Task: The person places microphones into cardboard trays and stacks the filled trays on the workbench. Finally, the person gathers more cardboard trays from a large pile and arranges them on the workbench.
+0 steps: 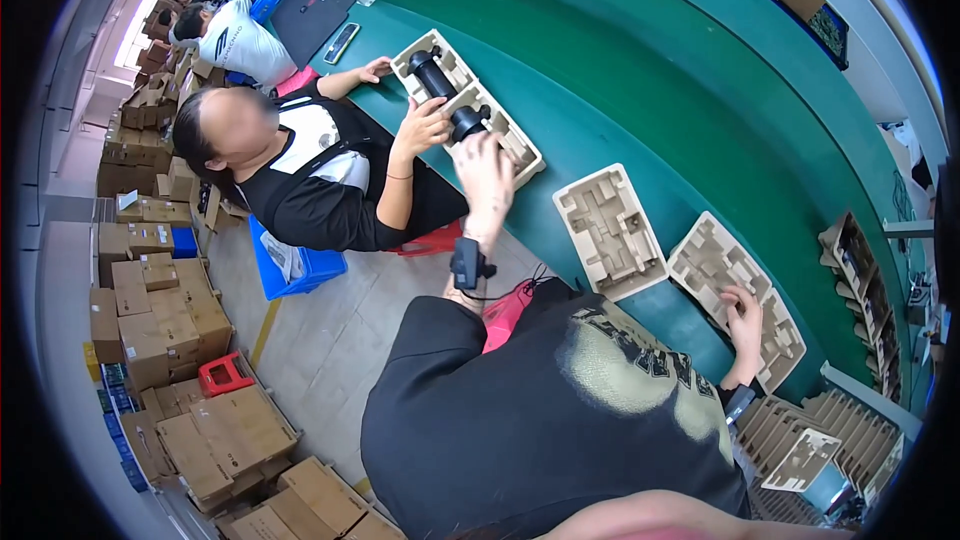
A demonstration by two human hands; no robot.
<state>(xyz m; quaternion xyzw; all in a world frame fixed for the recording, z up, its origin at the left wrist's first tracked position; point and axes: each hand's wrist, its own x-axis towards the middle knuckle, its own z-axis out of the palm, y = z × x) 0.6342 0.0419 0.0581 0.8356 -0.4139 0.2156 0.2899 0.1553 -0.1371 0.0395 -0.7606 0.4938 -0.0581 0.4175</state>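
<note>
My left hand (484, 178) reaches over the lower half of a beige moulded-pulp tray (526, 153). Its fingers close around the end of a black cylindrical device (468, 123) with a small knob on its side. A second black cylinder (431, 76) lies in the same tray's upper half. A co-worker's hand (425, 127) rests beside mine at the tray, and their other hand (376, 69) is by its far left edge. My right hand (743, 318) is over another pulp tray (712, 258), fingers bent and apart, nothing visible in them.
Between the two trays sits one more pulp tray (610, 230) on the green table (590, 70). Stacked trays (815, 430) stand at the lower right. A phone (342, 43) and a dark laptop-like panel (308, 20) lie farther off. Cardboard boxes (170, 320) line the left.
</note>
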